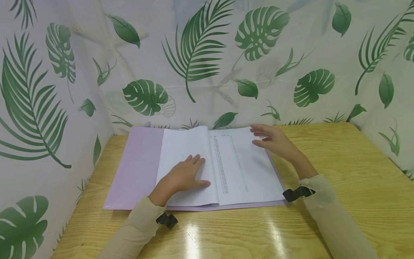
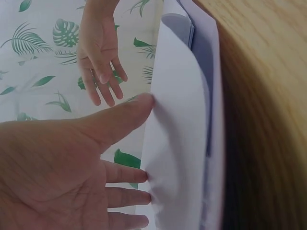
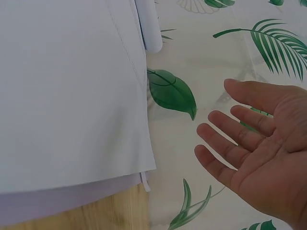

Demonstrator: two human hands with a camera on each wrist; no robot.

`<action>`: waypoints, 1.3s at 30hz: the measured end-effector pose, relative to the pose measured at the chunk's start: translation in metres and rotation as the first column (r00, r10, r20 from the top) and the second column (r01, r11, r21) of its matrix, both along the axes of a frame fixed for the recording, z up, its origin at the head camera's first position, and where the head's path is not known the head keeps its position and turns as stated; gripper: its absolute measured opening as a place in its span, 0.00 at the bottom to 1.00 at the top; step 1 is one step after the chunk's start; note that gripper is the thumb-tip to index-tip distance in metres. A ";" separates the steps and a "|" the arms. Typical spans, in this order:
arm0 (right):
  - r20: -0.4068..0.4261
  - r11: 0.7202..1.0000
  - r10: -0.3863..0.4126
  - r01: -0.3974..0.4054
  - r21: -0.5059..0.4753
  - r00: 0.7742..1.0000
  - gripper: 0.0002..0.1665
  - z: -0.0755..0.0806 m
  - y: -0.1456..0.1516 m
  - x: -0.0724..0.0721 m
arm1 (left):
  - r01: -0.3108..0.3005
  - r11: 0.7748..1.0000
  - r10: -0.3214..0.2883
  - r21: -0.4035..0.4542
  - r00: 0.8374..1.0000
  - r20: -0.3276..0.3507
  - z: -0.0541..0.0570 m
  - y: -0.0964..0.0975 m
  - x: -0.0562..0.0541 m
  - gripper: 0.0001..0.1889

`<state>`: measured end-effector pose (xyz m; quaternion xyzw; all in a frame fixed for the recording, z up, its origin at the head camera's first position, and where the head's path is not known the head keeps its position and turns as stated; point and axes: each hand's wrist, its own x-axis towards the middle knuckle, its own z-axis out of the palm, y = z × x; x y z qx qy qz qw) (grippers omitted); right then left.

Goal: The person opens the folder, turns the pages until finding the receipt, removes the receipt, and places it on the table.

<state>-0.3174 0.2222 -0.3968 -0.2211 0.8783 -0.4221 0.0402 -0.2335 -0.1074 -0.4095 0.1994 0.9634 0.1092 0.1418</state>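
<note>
Lying beneath the left hand (image 1: 185, 176), an open lilac folder's (image 1: 139, 166) white page (image 1: 185, 144).

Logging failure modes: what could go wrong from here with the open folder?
1. The left page bulges rather than lying flat; it may flop back if the left hand lifts.
2. The right hand looks clear of the right page, so that page might shift unheld.
</note>
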 end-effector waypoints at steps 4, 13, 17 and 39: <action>0.029 1.000 -0.004 0.004 0.014 1.000 0.39 -0.003 0.004 -0.002 | 0.000 1.000 0.000 -0.014 1.000 0.020 -0.001 -0.001 -0.001 0.49; 0.073 0.999 0.023 -0.025 0.030 0.997 0.46 -0.011 0.012 -0.007 | 0.005 1.000 -0.004 -0.027 0.999 0.042 -0.001 -0.003 -0.002 0.53; 0.100 0.997 0.014 -0.021 0.068 0.995 0.49 -0.014 0.014 -0.008 | 0.015 0.999 -0.013 -0.038 0.999 0.046 -0.003 -0.004 -0.003 0.54; 0.186 0.985 -0.041 0.008 0.171 0.982 0.53 -0.034 0.018 -0.017 | 0.001 0.999 0.003 -0.055 0.998 0.065 -0.005 -0.003 -0.004 0.56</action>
